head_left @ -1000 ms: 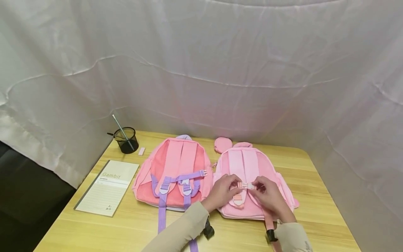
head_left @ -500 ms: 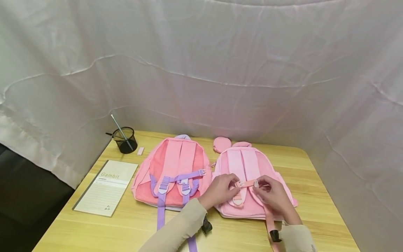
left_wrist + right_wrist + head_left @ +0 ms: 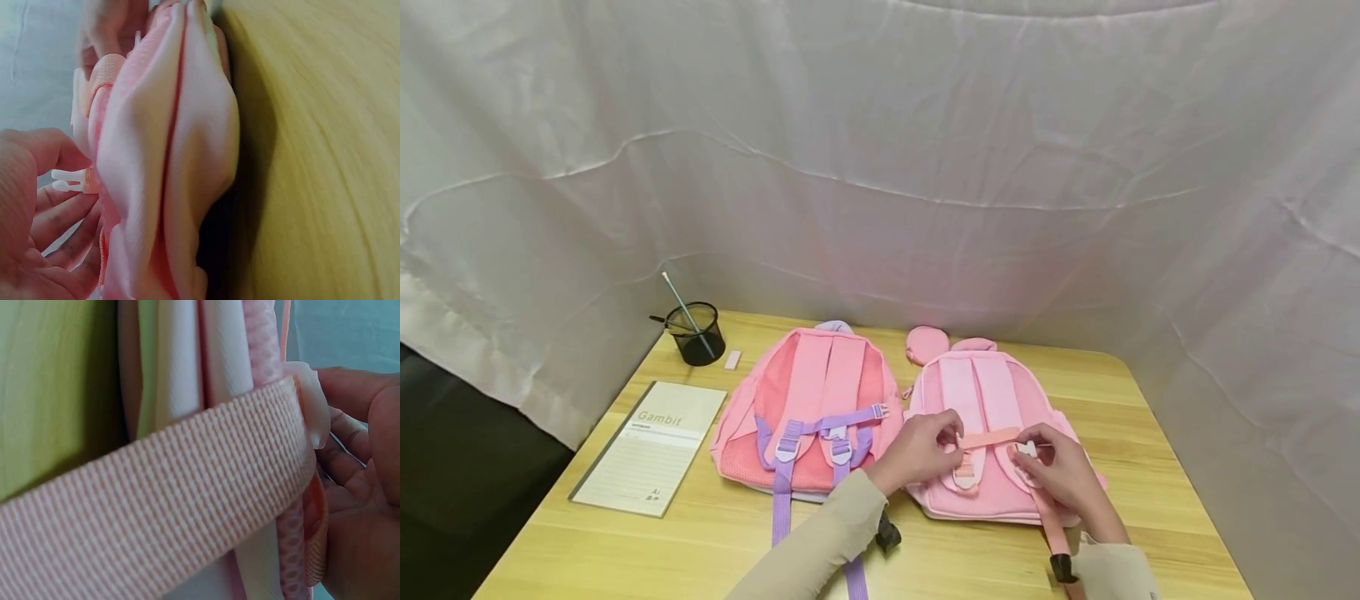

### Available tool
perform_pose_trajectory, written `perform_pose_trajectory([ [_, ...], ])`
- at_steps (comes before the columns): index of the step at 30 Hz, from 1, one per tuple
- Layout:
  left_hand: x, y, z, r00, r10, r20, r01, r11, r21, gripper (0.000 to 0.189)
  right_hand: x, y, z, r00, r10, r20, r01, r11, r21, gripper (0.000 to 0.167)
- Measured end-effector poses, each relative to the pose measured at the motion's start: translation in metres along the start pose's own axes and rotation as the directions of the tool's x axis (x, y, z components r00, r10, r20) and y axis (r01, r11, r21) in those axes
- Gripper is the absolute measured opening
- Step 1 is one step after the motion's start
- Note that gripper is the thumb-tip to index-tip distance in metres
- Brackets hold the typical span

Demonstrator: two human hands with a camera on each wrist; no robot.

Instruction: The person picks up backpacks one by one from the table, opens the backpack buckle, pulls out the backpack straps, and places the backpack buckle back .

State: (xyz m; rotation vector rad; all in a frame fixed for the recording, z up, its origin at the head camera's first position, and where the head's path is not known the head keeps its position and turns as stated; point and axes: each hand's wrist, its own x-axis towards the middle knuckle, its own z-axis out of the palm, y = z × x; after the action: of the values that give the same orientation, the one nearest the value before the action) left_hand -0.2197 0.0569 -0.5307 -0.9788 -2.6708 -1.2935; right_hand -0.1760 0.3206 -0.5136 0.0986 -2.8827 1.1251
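A pale pink backpack [image 3: 925,392] lies strap side up on the wooden table. My left hand [image 3: 921,450] is at its left shoulder strap; thumb and fingers pinch a white two-pronged buckle half [image 3: 70,180] by its webbing end. From there an orange strap [image 3: 988,438] crosses both shoulder straps. At the right shoulder strap, my right hand [image 3: 1063,475] holds a white plastic buckle piece [image 3: 1027,450] between thumb and fingers. Wide pink webbing [image 3: 187,481] runs from that place toward the table's front. The palm hides part of the piece in the right wrist view.
A coral backpack [image 3: 760,433] with purple straps lies close on the left. Further left are a notebook [image 3: 655,450], an eraser [image 3: 733,360] and a black mesh pen cup [image 3: 700,342]. A round pink pouch [image 3: 927,344] sits behind; a grey curtain [image 3: 880,208] encloses the table.
The buckle halves were together between both hands a second ago. Now they are apart, with the orange strap showing between the hands; the right hand has shifted slightly right and down.
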Motion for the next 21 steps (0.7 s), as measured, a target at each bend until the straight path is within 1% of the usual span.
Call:
perform_pose_trajectory([
  [3, 0.000, -0.003, 0.000, 1.000, -0.029, 0.004, 0.030, 0.995, -0.093, 0.020, 0.000, 0.002, 0.002, 0.999, -0.035, -0.020, 0.035, 0.999, -0.016, 0.021],
  [5, 0.000, -0.005, 0.000, 0.999, -0.044, 0.009, 0.044, 0.988, -0.146, 0.021, 0.000, 0.002, 0.004, 0.995, -0.090, -0.052, 0.088, 0.995, -0.037, 0.022],
  [7, 0.000, -0.007, -0.001, 0.999, -0.051, 0.013, 0.053, 0.981, -0.184, 0.022, 0.000, 0.000, 0.006, 0.983, -0.158, -0.095, 0.153, 0.987, -0.055, 0.025],
  [9, 0.000, -0.008, -0.001, 0.999, -0.052, 0.013, 0.054, 0.977, -0.206, 0.022, 0.001, -0.005, 0.009, 0.963, -0.228, -0.143, 0.220, 0.973, -0.069, 0.028],
  [11, 0.000, -0.009, -0.002, 0.999, -0.052, 0.013, 0.053, 0.973, -0.225, 0.022, 0.003, -0.012, 0.013, 0.937, -0.288, -0.196, 0.282, 0.958, -0.059, 0.029],
  [15, 0.001, -0.009, -0.002, 0.999, -0.052, 0.014, 0.053, 0.965, -0.257, 0.023, 0.009, -0.028, 0.019, 0.877, -0.379, -0.296, 0.389, 0.921, -0.028, 0.028],
  [16, 0.001, -0.009, -0.002, 0.999, -0.050, 0.017, 0.053, 0.963, -0.263, 0.023, 0.011, -0.031, 0.020, 0.860, -0.405, -0.310, 0.419, 0.908, -0.022, 0.028],
  [18, 0.001, -0.010, -0.002, 0.999, -0.048, 0.020, 0.052, 0.962, -0.269, 0.023, 0.014, -0.036, 0.023, 0.833, -0.455, -0.314, 0.462, 0.885, -0.056, 0.028],
  [21, 0.001, -0.010, -0.001, 0.999, -0.044, 0.026, 0.050, 0.960, -0.275, 0.023, 0.016, -0.040, 0.027, 0.803, -0.518, -0.294, 0.506, 0.854, -0.123, 0.031],
])
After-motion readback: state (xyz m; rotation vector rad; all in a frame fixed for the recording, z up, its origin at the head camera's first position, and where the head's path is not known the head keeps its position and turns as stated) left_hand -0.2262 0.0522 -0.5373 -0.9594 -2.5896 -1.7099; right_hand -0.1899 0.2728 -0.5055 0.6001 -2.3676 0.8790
